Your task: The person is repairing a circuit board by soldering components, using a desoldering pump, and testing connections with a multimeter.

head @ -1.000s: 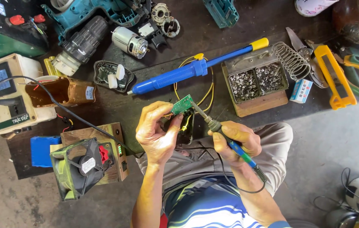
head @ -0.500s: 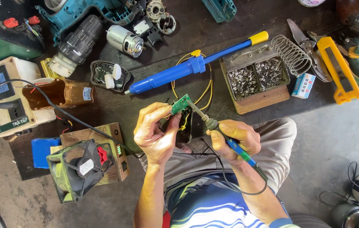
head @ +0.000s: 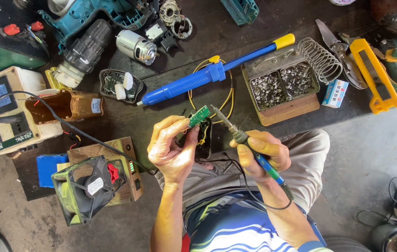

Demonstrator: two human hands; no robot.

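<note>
My left hand [head: 172, 147] pinches a small green circuit board [head: 200, 115] by its lower edge, with a black part and yellow wires hanging under it. My right hand [head: 261, 151] grips a soldering iron [head: 245, 142] with a blue handle. Its metal tip points up and left and reaches the board's right edge. The iron's black cord loops down across my lap.
A blue desoldering pump [head: 207, 77] with a yellow end lies just beyond the board. A wooden tray of solder scraps with a coil stand [head: 282, 88] sits to the right, with yellow cutters [head: 371, 70] and pliers past it. Left: a small fan on a wooden box [head: 98, 184], a power unit [head: 2, 112], a drill [head: 86, 42] and a motor [head: 135, 46].
The view shifted slightly. The hands stay together, with the iron's tip held at the board throughout.
</note>
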